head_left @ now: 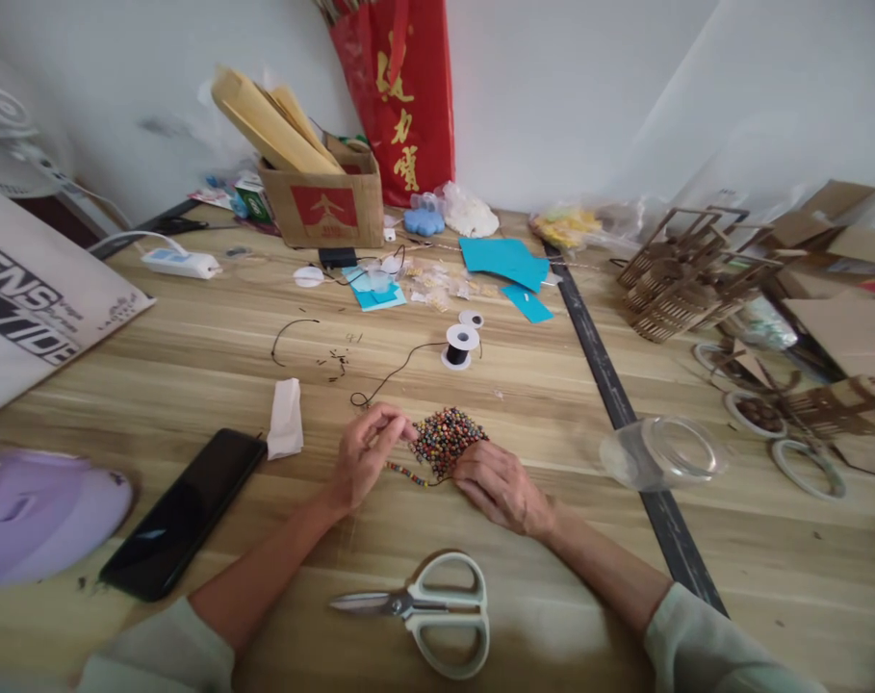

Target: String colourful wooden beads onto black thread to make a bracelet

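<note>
Between the curled left hand (365,457) and right hand (503,486), exact grip unclear, the beaded cord (408,473) looks light, limp, best pinched where bare.

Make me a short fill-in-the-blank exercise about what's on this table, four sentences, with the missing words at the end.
1. The bare hand nearer the flat black rectangular phone is the person's ____ one.
2. The multicoloured heap beside it consists of small round ____.
3. The thread wound on the small white round spool is ____ in colour.
4. The metal tool with two white looped handles is a pair of ____.

Missing words: left; beads; black; scissors.
</note>
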The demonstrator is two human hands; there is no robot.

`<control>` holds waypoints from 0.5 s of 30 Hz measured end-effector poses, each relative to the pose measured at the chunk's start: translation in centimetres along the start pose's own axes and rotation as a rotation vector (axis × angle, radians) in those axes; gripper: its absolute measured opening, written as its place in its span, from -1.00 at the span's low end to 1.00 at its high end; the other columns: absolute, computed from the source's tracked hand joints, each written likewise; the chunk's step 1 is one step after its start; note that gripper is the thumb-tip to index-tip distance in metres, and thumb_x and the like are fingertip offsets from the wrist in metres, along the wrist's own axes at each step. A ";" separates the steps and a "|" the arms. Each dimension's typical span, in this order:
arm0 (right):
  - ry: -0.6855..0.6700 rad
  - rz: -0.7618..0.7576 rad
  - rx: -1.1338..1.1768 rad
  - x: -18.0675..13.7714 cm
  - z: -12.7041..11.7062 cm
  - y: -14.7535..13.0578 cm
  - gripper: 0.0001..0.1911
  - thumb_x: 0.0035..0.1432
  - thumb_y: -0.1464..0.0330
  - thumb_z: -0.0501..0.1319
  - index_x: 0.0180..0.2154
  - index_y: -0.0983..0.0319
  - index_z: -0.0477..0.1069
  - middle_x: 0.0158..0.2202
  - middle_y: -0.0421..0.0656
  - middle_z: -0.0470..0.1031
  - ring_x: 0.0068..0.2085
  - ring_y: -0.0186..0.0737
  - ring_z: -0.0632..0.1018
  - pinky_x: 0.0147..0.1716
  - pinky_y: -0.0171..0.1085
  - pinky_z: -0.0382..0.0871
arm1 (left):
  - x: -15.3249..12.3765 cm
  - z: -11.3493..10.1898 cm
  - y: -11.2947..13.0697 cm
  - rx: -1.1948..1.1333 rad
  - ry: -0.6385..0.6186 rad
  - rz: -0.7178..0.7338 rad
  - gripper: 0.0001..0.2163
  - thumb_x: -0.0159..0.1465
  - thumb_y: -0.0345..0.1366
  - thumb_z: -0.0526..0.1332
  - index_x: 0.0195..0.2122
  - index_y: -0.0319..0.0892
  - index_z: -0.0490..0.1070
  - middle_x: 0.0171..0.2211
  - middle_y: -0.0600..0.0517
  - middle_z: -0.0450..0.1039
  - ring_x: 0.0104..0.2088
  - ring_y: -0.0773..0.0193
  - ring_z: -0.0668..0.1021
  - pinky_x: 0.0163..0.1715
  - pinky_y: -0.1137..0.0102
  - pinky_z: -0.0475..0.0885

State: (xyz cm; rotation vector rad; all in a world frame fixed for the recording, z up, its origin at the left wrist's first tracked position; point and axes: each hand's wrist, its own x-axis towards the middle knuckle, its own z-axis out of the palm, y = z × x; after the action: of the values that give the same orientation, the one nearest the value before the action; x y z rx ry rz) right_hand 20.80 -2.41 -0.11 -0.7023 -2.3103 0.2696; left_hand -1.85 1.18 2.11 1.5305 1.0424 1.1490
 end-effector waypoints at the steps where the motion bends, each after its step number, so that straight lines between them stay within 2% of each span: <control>1: 0.005 -0.004 -0.005 0.0 0.0 -0.1 -0.90 0.33 0.49 0.07 -0.21 0.27 0.35 -0.31 -0.05 0.50 -0.28 -0.20 0.45 -0.27 -0.23 0.41 | 0.1 -0.2 0.2 -0.017 0.046 0.005 -0.82 0.31 -0.21 0.15 -0.32 -0.22 0.40 -0.43 0.02 0.53 -0.36 0.28 0.56 -0.27 0.42 0.45; 5: 0.015 -0.034 -0.023 0.1 -0.2 -0.4 -0.88 0.33 0.48 0.05 -0.22 0.28 0.34 -0.32 -0.05 0.49 -0.29 -0.20 0.44 -0.29 -0.23 0.41 | 0.5 -0.7 1.4 -0.043 0.169 0.046 -0.78 0.29 -0.17 0.18 -0.36 -0.23 0.43 -0.47 0.03 0.50 -0.41 0.31 0.53 -0.33 0.44 0.44; 9: 0.020 -0.077 -0.046 0.1 -0.2 -0.5 -0.89 0.34 0.49 0.04 -0.20 0.29 0.34 -0.32 -0.06 0.49 -0.30 -0.20 0.43 -0.30 -0.23 0.41 | 0.8 -0.8 2.5 -0.017 0.168 0.028 -0.76 0.30 -0.17 0.16 -0.39 -0.24 0.43 -0.47 0.02 0.51 -0.40 0.31 0.52 -0.33 0.45 0.44; 11: 0.027 -0.090 -0.059 0.1 -0.2 -0.5 -0.89 0.34 0.48 0.04 -0.21 0.29 0.34 -0.33 -0.07 0.49 -0.31 -0.20 0.43 -0.32 -0.24 0.40 | 0.7 -0.5 2.7 0.027 0.079 -0.008 -0.76 0.30 -0.18 0.15 -0.39 -0.24 0.44 -0.45 0.01 0.52 -0.39 0.30 0.53 -0.33 0.45 0.43; 15: 0.031 -0.089 -0.085 0.0 -0.2 -0.4 -0.85 0.36 0.47 0.02 -0.22 0.28 0.35 -0.35 -0.08 0.48 -0.32 -0.22 0.43 -0.33 -0.24 0.40 | -0.1 0.9 2.5 0.228 -0.259 -0.053 -0.82 0.27 -0.26 0.15 -0.35 -0.23 0.49 -0.38 -0.01 0.57 -0.36 0.27 0.55 -0.33 0.45 0.42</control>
State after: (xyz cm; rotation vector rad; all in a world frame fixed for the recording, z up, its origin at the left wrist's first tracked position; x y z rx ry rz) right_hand 20.75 -2.79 0.18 -0.6384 -2.3274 0.1190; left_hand -0.71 0.42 4.41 1.7655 1.0551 0.7900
